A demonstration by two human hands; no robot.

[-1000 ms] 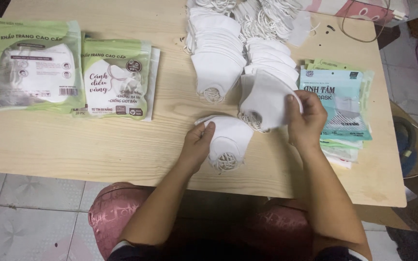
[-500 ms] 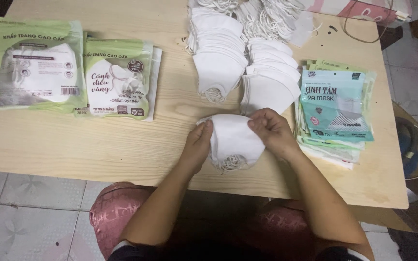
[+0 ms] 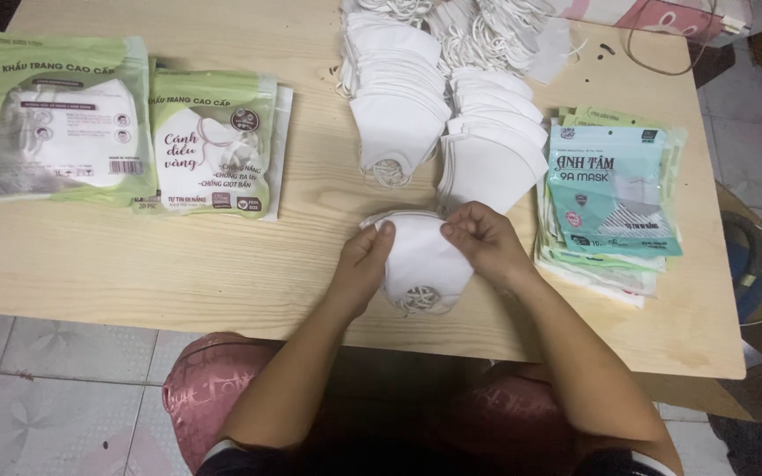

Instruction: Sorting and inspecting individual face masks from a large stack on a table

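right hand (image 3: 480, 238) now on mask (image 3: 421, 260) edge

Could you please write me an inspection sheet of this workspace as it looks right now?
Surface: light wooden table, bare along its front left.
Job's things: white valved mask lying flat near the front edge; two rows of white masks behind it.
Clutter: two green mask packs at left; stack of teal flat bags at right; loose ear loops at the back.
Hands: left hand and right hand both pinch the valved mask's upper edge.
Cables: dark cord at the back right corner.
Surroundings: tiled floor; red stool under the person.
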